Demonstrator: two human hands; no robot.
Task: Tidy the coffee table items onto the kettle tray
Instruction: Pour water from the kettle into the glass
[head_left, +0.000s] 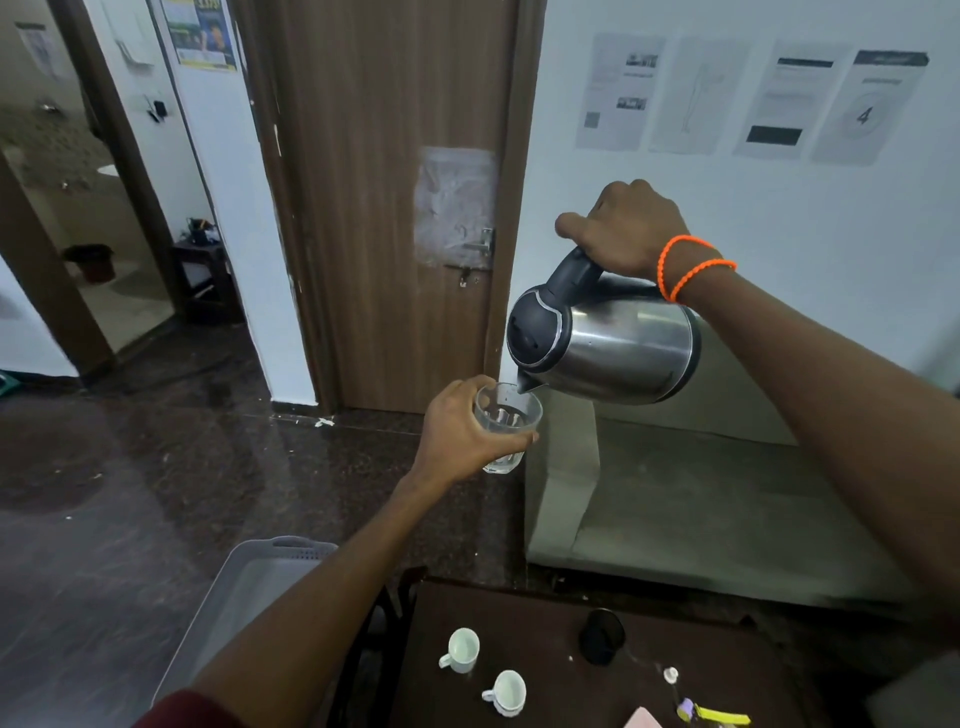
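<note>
A steel kettle (618, 338) is gripped by its black handle in the right hand (626, 228), tipped with the spout at the rim of a clear glass (506, 423). The glass is held by the left hand (462, 431), fingers wrapped round it, above the floor. Below, two white cups (461, 649) (506, 692) and a black kettle base (601, 636) are seen on the dark worktop (545, 623). A grey tray (244, 587) is seen left of it.

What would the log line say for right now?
right hand: holds tilted steel kettle | left hand: holds clear glass tumbler under spout | two white cups: on dark table
</note>
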